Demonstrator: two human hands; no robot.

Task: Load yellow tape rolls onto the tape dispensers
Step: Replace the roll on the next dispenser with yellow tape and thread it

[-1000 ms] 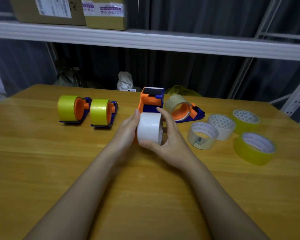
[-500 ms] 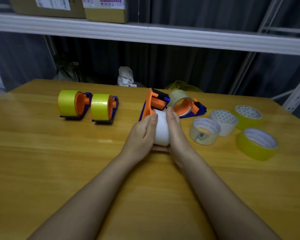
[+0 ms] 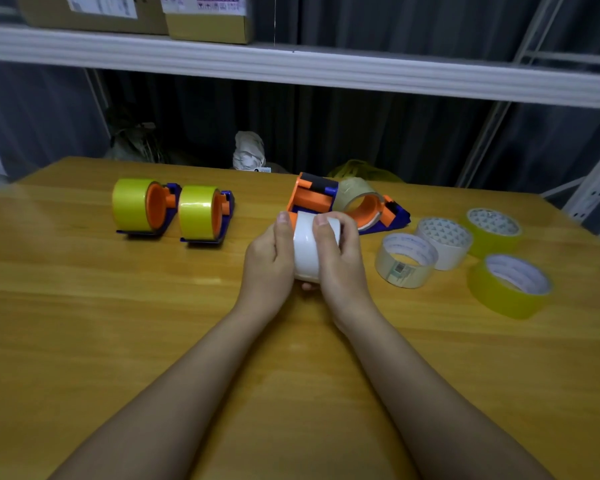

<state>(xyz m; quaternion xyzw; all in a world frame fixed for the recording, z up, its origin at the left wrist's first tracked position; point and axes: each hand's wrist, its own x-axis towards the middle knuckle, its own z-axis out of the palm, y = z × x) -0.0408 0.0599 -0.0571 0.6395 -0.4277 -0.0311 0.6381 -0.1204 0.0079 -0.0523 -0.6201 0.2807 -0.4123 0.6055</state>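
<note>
- Both hands clasp one white tape roll (image 3: 306, 249) over the wooden table (image 3: 84, 323): the left hand (image 3: 269, 259) wraps its left side, the right hand (image 3: 340, 261) curls over its right side, thumbs on top.
- Just behind the roll stands an orange-and-blue dispenser (image 3: 310, 199); whether the roll sits on it is hidden.
- Four dispensers in all: two on the left (image 3: 168, 211) (image 3: 224, 216) each carry a yellow roll (image 3: 130, 204) (image 3: 196, 211); one lying on the right (image 3: 387, 216) carries a clear roll (image 3: 352, 192).
- Four loose rolls lie flat at right: two yellow (image 3: 508, 289) (image 3: 492, 232), one white (image 3: 445, 242), one clear (image 3: 406, 261).
- Two cardboard boxes (image 3: 208, 15) sit on the shelf.
</note>
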